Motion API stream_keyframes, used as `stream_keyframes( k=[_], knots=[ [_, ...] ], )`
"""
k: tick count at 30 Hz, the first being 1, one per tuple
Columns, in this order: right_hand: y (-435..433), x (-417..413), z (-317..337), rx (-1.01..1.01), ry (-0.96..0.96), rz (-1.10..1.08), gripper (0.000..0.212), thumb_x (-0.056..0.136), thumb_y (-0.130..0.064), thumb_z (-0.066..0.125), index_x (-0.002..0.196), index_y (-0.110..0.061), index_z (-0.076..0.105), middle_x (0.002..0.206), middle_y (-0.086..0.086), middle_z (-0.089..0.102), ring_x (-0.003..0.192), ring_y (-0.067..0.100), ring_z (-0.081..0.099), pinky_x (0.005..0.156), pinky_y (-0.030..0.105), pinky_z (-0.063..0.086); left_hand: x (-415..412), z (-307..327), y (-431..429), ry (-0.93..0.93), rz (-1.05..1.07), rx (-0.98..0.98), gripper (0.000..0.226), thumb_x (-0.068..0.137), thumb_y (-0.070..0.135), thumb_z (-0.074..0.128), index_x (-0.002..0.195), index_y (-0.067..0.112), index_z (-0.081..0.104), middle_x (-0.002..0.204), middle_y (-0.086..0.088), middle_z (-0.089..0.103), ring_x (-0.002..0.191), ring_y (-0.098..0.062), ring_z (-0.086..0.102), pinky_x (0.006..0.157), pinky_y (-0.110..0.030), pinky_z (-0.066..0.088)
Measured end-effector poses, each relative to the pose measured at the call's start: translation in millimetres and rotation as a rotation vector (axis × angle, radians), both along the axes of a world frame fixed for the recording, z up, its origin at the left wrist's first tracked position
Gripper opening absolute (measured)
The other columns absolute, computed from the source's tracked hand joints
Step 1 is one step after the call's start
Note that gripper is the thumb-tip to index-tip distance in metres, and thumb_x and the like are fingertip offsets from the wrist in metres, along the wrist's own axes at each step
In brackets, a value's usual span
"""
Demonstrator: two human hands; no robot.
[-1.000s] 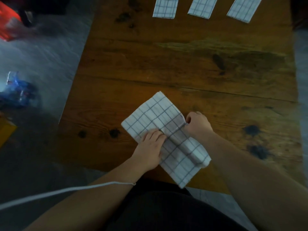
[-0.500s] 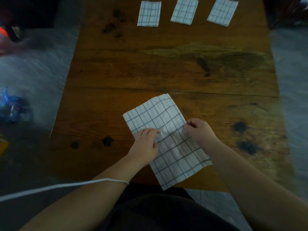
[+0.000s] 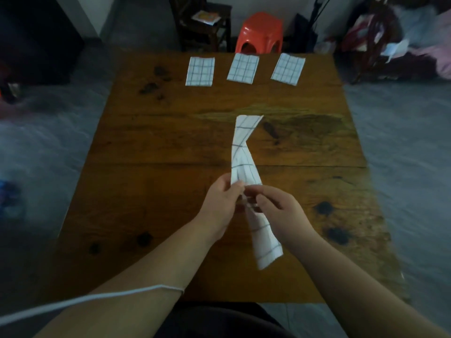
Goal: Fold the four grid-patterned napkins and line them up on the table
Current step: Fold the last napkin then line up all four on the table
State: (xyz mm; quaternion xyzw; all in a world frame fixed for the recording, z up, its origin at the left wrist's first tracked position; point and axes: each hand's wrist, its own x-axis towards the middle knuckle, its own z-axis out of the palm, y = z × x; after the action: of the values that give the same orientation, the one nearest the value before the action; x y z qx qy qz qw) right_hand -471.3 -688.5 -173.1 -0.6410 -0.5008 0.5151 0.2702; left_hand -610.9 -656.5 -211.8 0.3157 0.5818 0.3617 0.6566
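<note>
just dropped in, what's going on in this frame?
A person is folding grid-patterned napkins at a wooden table. The left hand and right hand both pinch the fourth napkin near its middle; it is a long, narrow, slightly twisted strip, not yet folded short. Along the far edge lie the left folded napkin, middle folded napkin and right folded napkin, in a row.

Table point(image 3: 170, 191) stained knotty wood; napkin point(image 3: 244, 147) matt cloth; stool point(image 3: 260, 28) glossy plastic.

No writing can be read anywhere; the printed packet point(image 3: 205, 16) on the dark chair point(image 3: 220, 30) is too blurred.
</note>
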Motion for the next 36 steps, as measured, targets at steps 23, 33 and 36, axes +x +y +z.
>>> stream_keyframes(
  k=[23, 33, 36],
  knots=[
    [-52.4, 32.9, -158.3, 0.277, -0.787, 0.791, 0.055, 0.096, -0.029, 0.055, 0.148, -0.023, 0.041, 0.154, -0.002, 0.041, 0.146, 0.020, 0.031, 0.120, 0.039, 0.023, -99.1, -112.9, -98.4, 1.027, -1.101, 0.670, 0.041, 0.099, 0.034, 0.058, 0.138, 0.025, 0.052, 0.143, 0.003, 0.047, 0.138, -0.017, 0.034, 0.119, -0.040, 0.030],
    [-59.1, 43.3, -166.4, 0.222, -0.714, 0.925, 0.036, 0.101, -0.028, 0.051, 0.137, -0.031, 0.053, 0.143, -0.008, 0.047, 0.135, 0.018, 0.040, 0.115, 0.039, 0.032, -97.9, -143.8, -112.4, 1.008, -1.166, 0.892, 0.016, 0.094, 0.040, 0.061, 0.107, 0.031, 0.065, 0.115, 0.007, 0.059, 0.118, -0.018, 0.051, 0.099, -0.037, 0.046],
    [-60.1, 40.0, -167.2, 0.248, -0.734, 0.882, 0.028, 0.100, -0.027, 0.053, 0.127, -0.031, 0.060, 0.135, -0.008, 0.053, 0.129, 0.019, 0.044, 0.110, 0.040, 0.037, -96.3, -147.0, -110.7, 1.011, -1.123, 0.890, 0.014, 0.096, 0.037, 0.056, 0.102, 0.030, 0.068, 0.110, 0.008, 0.060, 0.112, -0.017, 0.052, 0.094, -0.035, 0.046]
  ],
)
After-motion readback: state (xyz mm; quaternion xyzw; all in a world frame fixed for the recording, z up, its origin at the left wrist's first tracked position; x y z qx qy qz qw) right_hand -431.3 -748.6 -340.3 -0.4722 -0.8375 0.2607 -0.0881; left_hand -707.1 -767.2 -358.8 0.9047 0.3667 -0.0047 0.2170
